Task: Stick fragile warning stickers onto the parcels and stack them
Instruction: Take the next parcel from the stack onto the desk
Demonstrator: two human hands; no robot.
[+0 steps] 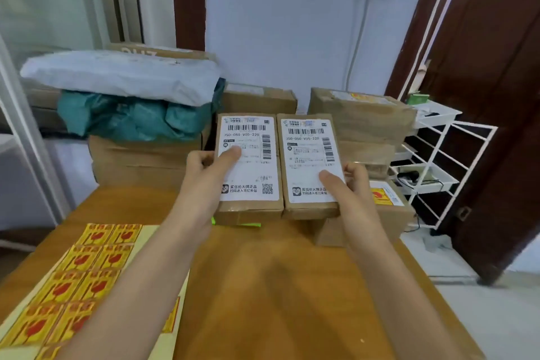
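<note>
We take the job to be only begun. The wooden surface (pixel 263 286) carries a big sheet of fragile stickers (pixel 73 278) at our left, yellow squares with a red glass mark, most of them seemingly unpeeled, though our left forearm hides part of the sheet. Behind the surface stands a heap of waiting goods: brown cartons (pixel 140 164), a teal bag (pixel 131 117) and a grey mailer (pixel 117 76) on top. To the right, a carton with a yellow sticker (pixel 382 199) on its lid sits beside the surface, and a further box (pixel 362 117) behind it shows a yellow patch too; we judge those two done and the start of the stack, but the blur keeps us from being sure.

The two small parcels in our hands have no warning sticker on the faces we can see. The left parcel (pixel 248 164) and the right parcel (pixel 309 166) are held up side by side, touching or nearly so, above the far end of the surface. Each is a flat brown carton, taped, its top almost covered by a white shipping label with barcodes.

Our left hand (pixel 210 172) grips the left parcel, thumb on the label and fingers curled round the outer edge. Our right hand (pixel 347 184) grips the right parcel likewise.

Both still need a sticker and stacking, and bare cardboard for it is scarce.
</note>
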